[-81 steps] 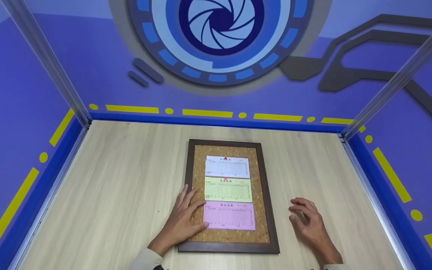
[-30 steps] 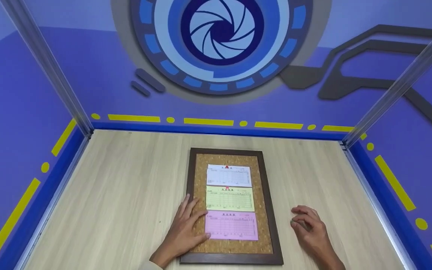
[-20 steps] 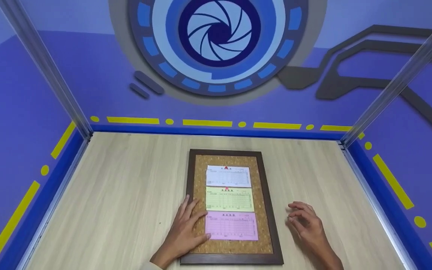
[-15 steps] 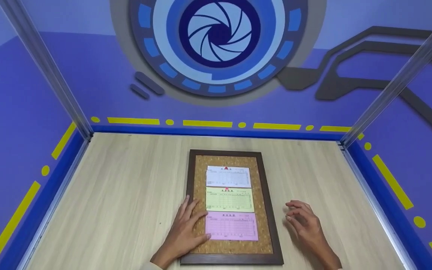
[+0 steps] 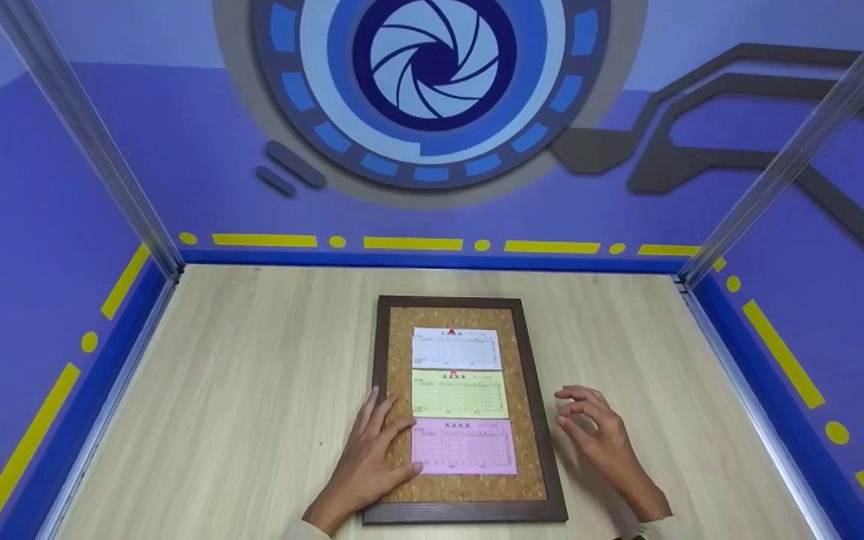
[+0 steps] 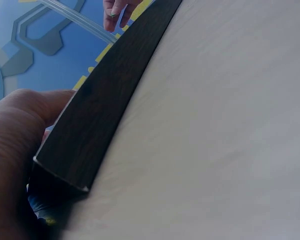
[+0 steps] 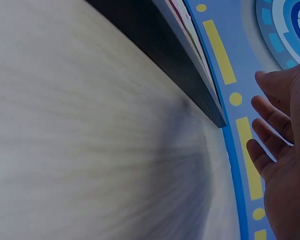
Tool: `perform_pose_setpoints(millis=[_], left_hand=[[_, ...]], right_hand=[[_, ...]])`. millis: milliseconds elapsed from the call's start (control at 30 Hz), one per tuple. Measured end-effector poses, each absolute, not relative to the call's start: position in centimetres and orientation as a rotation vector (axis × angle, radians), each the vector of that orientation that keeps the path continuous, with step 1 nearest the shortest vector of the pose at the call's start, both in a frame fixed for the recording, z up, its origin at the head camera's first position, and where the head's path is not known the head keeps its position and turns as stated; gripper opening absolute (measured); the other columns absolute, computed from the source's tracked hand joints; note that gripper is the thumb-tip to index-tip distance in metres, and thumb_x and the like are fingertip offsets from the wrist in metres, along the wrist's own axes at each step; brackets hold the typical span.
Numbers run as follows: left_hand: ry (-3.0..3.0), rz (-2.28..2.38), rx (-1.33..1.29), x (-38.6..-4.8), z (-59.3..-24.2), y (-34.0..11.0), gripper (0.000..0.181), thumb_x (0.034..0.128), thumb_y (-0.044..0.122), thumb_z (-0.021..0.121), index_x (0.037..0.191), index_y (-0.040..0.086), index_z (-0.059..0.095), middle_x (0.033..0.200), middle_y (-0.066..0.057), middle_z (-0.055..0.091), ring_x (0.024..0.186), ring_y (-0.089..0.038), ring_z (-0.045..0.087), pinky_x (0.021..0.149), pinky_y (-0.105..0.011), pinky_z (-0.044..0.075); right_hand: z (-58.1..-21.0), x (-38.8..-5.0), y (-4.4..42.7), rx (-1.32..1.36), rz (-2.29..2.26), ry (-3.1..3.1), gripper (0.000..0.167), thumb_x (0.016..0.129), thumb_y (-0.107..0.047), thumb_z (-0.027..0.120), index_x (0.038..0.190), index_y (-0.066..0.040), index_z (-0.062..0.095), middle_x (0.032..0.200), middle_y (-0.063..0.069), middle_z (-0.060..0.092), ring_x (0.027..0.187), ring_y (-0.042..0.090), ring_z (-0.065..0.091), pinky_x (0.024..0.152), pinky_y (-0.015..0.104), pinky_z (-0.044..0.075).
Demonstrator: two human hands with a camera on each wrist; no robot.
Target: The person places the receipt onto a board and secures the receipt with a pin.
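A cork board [image 5: 477, 489] in a dark brown frame [image 5: 547, 450] lies flat on the table. On it are a white sheet [image 5: 456, 349], a yellow-green sheet [image 5: 459, 394] and a pink sheet [image 5: 464, 450]; red pins [image 5: 451, 331] sit at the tops of the first two. My left hand [image 5: 363, 461] rests over the frame's left side, fingers spread, with thumb and index at the pink sheet's left edge. Just off the frame's right side hovers my right hand [image 5: 601, 431], its thumb and index drawn together. A tiny green object [image 6: 113, 15] shows between those fingertips; its kind is unclear.
Light wood tabletop [image 5: 252, 390] surrounds the board. A blue-purple patterned wall [image 5: 432, 202] stands behind, with side walls left and right. Metal posts [image 5: 784, 161] mark the back corners.
My right hand has moved left, closer to the frame's right edge. The left hand and the sheets keep their places on the board, while the head view has shifted slightly.
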State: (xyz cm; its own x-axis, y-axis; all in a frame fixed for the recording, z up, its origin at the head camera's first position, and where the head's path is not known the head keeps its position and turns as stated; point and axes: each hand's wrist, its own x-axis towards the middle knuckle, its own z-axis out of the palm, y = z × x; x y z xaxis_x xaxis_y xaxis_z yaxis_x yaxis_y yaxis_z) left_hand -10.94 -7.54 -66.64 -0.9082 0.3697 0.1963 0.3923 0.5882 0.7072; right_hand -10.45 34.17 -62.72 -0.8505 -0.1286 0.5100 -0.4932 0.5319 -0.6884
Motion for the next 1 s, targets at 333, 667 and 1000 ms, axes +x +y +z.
perform_pose_setpoints(millis=[333,667,1000], left_hand=[[-2.783,-1.272,-0.672,-10.9,-66.5,-7.5,0.065,0.0839,0.04,0.092,0.142,0.019,0.073,0.177,-0.011,0.035,0.168,-0.044,0.011,0.127,-0.073,0.024],[-2.753,-1.214,-0.691,-10.9,-66.7,-7.6,0.063,0.084,0.041,0.092,0.14,0.018,0.073,0.175,-0.014,0.037,0.167,-0.048,0.014,0.126,-0.075,0.025],[-2.805,-1.228,-0.661,-10.9,-66.5,-7.5,0.064,0.0857,0.047,0.089,0.141,0.02,0.072,0.176,-0.012,0.036,0.168,-0.044,0.011,0.128,-0.074,0.022]], right_hand=[[-62.5,-11.2,33.0,0.495,1.331,-2.459,0.01,0.098,0.001,0.081,0.099,-0.007,0.074,0.129,0.017,0.074,0.13,0.034,0.064,0.109,0.009,0.042],[-62.4,-12.1,31.0,0.527,1.381,-2.474,0.023,0.098,0.004,0.079,0.098,-0.018,0.074,0.129,0.016,0.074,0.131,0.034,0.064,0.11,0.012,0.045],[-62.3,-12.7,29.1,0.601,1.4,-2.487,0.023,0.097,0.007,0.079,0.096,-0.015,0.074,0.126,0.019,0.074,0.127,0.038,0.065,0.112,0.012,0.043]])
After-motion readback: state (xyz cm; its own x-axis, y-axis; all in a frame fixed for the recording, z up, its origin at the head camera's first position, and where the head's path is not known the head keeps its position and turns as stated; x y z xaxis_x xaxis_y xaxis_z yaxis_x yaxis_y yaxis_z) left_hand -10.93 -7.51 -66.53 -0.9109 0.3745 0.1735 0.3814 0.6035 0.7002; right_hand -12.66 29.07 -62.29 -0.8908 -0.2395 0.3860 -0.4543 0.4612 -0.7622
